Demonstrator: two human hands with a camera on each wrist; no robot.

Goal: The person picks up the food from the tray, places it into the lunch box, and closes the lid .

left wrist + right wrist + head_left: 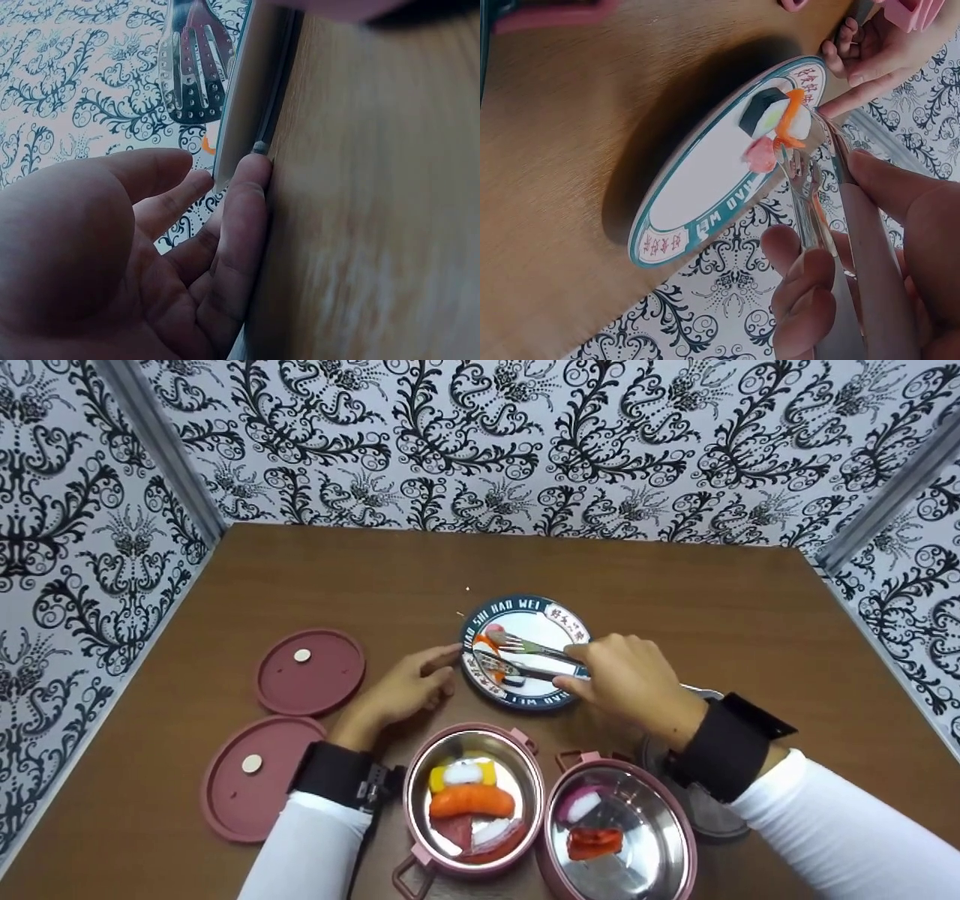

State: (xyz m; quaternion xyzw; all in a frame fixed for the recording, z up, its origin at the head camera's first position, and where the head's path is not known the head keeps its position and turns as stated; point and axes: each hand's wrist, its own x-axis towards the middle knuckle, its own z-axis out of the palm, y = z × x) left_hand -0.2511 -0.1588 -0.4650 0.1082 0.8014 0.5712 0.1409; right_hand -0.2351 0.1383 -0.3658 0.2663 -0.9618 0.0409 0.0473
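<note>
A pair of metal tongs (536,674), with one fork-like arm and one slotted arm, is held in my right hand (630,679). Their tips are over food pieces at the left side of a round plate (536,628) with a dark teal, lettered rim. In the right wrist view, those pieces are a dark-wrapped sushi piece (760,118), an orange-and-white piece (790,124) and a pink piece (760,155). The tongs' tips are beside the orange and pink ones; contact is unclear. My left hand (401,686) touches the plate's left edge with its fingertips, loosely bent.
Two pink pots stand at the front: the left pot (411,802) holds several food pieces, the right pot (686,840) a red piece and a purple-white one. Two pink lids (311,690) lie at left. A grey round item (712,814) is partly hidden under my right wrist.
</note>
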